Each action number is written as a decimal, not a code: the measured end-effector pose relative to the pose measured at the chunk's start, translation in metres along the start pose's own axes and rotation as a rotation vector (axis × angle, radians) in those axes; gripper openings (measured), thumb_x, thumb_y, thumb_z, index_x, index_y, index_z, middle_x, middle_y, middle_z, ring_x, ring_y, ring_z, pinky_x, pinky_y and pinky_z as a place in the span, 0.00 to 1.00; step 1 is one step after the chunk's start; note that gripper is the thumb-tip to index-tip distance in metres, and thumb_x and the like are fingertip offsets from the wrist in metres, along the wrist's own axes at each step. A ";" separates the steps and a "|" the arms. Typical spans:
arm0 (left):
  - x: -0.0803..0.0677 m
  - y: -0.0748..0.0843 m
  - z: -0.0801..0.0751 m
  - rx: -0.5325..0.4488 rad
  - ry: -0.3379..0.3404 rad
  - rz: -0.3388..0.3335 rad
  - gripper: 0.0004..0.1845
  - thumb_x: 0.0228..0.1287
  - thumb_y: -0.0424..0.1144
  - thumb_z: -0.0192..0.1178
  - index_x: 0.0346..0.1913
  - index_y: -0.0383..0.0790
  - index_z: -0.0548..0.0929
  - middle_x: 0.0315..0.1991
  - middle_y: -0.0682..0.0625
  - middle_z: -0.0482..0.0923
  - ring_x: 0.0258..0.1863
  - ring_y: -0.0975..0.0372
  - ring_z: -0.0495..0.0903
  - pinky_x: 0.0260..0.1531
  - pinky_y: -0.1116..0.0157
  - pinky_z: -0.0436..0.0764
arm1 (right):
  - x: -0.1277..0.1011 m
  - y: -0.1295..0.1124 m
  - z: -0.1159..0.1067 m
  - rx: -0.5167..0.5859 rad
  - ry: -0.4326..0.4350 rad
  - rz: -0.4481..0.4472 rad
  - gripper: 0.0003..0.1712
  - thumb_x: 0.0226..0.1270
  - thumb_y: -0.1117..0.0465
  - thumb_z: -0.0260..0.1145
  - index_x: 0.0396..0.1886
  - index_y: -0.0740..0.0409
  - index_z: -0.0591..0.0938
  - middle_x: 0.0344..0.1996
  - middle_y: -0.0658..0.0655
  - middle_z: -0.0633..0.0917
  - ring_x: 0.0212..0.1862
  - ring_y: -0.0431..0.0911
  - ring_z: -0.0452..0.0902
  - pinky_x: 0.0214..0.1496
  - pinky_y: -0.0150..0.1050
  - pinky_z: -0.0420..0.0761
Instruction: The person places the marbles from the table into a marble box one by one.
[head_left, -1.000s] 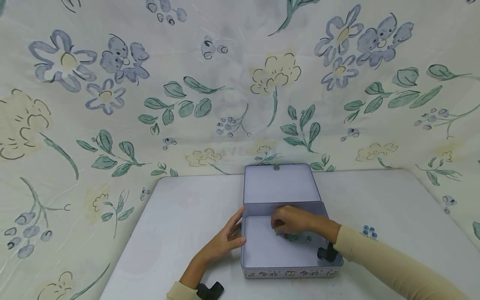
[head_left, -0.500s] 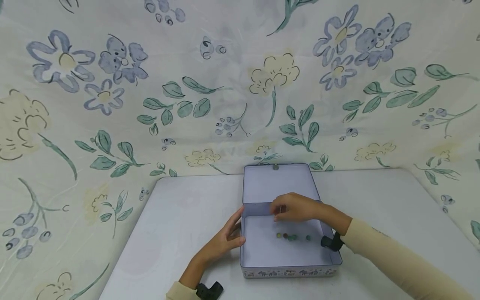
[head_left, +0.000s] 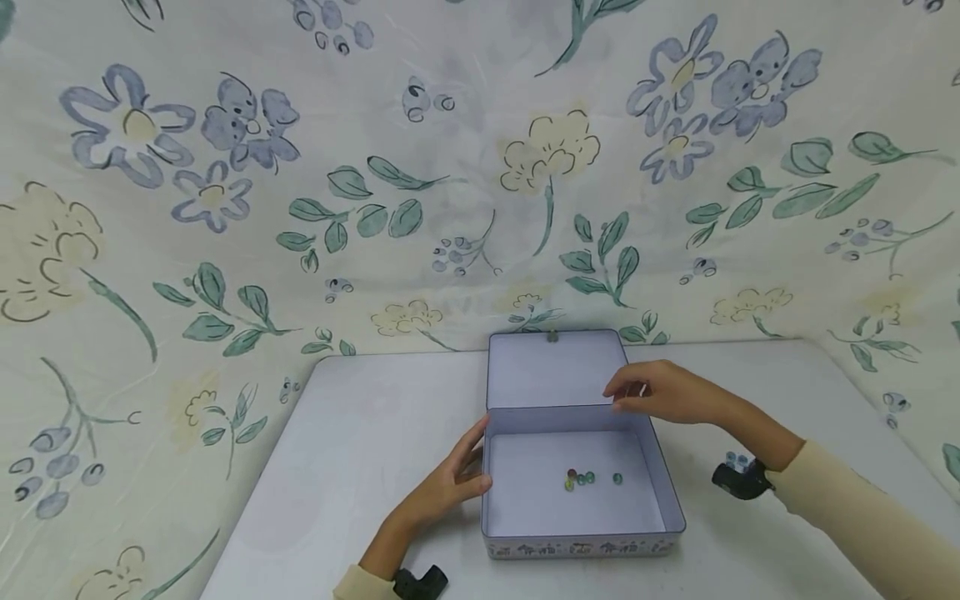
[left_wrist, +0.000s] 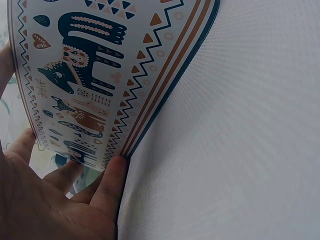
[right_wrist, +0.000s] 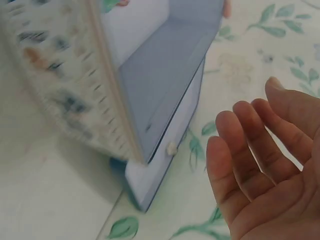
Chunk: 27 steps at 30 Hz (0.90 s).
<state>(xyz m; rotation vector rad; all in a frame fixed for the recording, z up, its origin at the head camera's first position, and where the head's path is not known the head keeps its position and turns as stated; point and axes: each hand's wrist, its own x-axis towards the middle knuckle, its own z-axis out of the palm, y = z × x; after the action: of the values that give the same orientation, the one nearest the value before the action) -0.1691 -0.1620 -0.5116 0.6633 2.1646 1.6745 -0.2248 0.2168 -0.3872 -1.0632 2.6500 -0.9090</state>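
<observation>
The right hand (head_left: pixel 660 392) has left the pale rectangular tin box (head_left: pixel 581 537), empty and relaxed beside its raised lid (head_left: pixel 555 369); four small glass marbles (head_left: pixel 585 478) remain inside. The left hand (head_left: pixel 450 483), fingers straight, steadies the box's left wall.

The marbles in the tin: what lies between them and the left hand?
In the head view, only the tin's bare floor and its left wall separate the marbles from the left hand, which rests against that wall from outside.
</observation>
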 end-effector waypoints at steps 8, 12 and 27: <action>0.000 0.002 0.000 -0.001 -0.010 0.009 0.46 0.71 0.48 0.59 0.82 0.54 0.42 0.82 0.42 0.34 0.77 0.32 0.45 0.72 0.39 0.62 | -0.041 0.020 -0.014 0.006 0.039 0.090 0.13 0.69 0.58 0.68 0.50 0.57 0.85 0.40 0.46 0.88 0.40 0.31 0.79 0.42 0.31 0.84; -0.001 0.002 -0.001 -0.001 -0.011 0.002 0.46 0.71 0.46 0.59 0.81 0.56 0.42 0.82 0.44 0.33 0.78 0.33 0.44 0.73 0.40 0.62 | -0.057 0.029 -0.020 -0.012 0.075 0.130 0.12 0.70 0.56 0.67 0.49 0.53 0.85 0.40 0.44 0.87 0.41 0.30 0.79 0.41 0.31 0.83; -0.003 0.000 -0.002 -0.003 -0.024 0.023 0.46 0.71 0.52 0.59 0.81 0.59 0.41 0.82 0.43 0.33 0.77 0.33 0.44 0.72 0.40 0.63 | -0.106 0.059 -0.027 -0.078 0.126 0.287 0.14 0.72 0.54 0.65 0.49 0.57 0.85 0.39 0.45 0.87 0.38 0.27 0.77 0.38 0.31 0.81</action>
<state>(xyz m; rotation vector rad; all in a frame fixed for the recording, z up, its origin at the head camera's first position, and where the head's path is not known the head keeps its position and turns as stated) -0.1680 -0.1650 -0.5112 0.7065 2.1455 1.6719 -0.1902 0.3338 -0.4090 -0.6317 2.8628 -0.8435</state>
